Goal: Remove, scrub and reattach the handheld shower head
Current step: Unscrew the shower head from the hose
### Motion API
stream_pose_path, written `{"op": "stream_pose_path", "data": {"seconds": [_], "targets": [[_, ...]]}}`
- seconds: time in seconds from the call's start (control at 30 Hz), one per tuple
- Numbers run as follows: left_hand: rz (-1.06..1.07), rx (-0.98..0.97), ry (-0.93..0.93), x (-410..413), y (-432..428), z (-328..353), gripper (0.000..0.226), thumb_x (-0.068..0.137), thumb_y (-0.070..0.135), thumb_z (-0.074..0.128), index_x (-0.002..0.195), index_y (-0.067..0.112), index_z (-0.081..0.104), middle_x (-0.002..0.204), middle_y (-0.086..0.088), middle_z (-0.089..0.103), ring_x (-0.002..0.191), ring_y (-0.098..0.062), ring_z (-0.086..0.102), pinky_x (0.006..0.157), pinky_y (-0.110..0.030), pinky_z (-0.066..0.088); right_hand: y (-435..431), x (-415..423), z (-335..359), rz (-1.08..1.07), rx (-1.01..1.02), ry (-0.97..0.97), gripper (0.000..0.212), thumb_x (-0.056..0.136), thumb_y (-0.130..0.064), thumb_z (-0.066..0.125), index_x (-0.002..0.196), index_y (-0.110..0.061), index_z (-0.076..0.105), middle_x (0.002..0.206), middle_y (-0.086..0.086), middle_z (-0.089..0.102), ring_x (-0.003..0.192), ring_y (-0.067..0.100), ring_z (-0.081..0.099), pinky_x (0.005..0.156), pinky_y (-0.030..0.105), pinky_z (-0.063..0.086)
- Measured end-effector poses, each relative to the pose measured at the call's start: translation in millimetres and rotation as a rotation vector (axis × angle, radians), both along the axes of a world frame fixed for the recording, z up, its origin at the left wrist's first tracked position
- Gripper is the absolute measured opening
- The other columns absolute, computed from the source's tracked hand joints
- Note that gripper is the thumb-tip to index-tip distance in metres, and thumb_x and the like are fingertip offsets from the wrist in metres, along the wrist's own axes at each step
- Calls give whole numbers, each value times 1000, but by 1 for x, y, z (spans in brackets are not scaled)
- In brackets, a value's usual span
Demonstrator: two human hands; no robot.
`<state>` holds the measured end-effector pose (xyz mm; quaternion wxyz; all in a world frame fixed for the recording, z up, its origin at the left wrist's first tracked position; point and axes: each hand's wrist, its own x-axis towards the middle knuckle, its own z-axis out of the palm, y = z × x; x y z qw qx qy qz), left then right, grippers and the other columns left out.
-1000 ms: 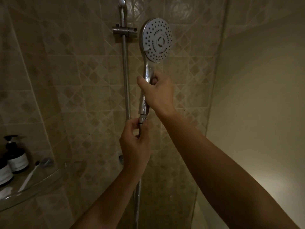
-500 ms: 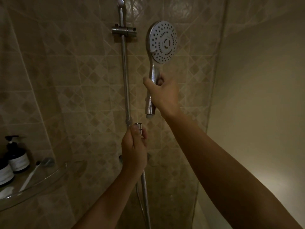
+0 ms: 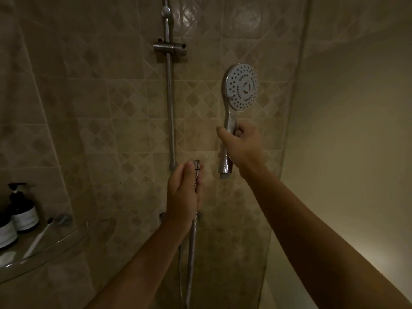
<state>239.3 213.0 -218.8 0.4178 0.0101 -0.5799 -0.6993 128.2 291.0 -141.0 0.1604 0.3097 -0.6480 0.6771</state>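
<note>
Tiled wall [image 3: 100, 108]; right hand [image 3: 243, 144] grips one shower head [image 3: 243, 86], left hand [image 3: 182, 192] one hose [image 3: 190, 246].

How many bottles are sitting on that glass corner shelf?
2: a dark pump bottle stands on the glass shelf; a second bottle sits beside it, cut off by the picture's left edge. More may be out of view.
</note>
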Motion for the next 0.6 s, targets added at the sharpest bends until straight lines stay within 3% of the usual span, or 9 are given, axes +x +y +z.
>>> {"op": "stream_pose_path", "data": {"seconds": [0.1,0.27,0.4,0.47,0.53,0.6], "targets": [[-72,-20,48,-5,1,6,32,103,35,40,97,14,64,63,6,56,37,-2,33,32,-15,23,9,-5,0,5,13,33,29,86,-24,72,67,-12,53,57,1,48,55,21,47,56,37,45],[-156,-23,58,-15,2,16,30,99,40,43,92,23,66,68,3,54,40,-5,32,34,-19,22,22,-11,-7,33,38,57,33,87,-25,72,82,6,61,67,16,58,58,24,51,56,40,48],[-172,10,42,-28,0,25,25,102,32,42,97,14,59,71,1,55,42,-6,34,35,-20,25,29,-16,-19,52,67,28,30,87,-28,73,79,-1,61,63,9,55,55,23,50,54,35,46],[-183,43,37,-34,-3,34,23,101,31,45,95,15,61,72,1,57,44,-8,37,37,-21,28,31,-19,-26,87,66,-6,27,87,-30,72,82,-6,62,66,12,58,58,30,56,58,41,54],[-167,41,27,-40,-10,46,22,101,29,48,91,16,62,72,0,58,47,-10,43,39,-22,35,31,-23,-31,118,66,-5,26,88,-31,71,85,-7,63,70,13,59,62,30,58,63,46,56],[-124,-21,9,-48,-20,61,20,100,27,49,93,14,62,74,-2,59,52,-12,51,45,-26,46,27,-32,-34,125,68,22,25,88,-32,71,81,-10,61,67,10,58,59,29,57,59,44,54]]}}
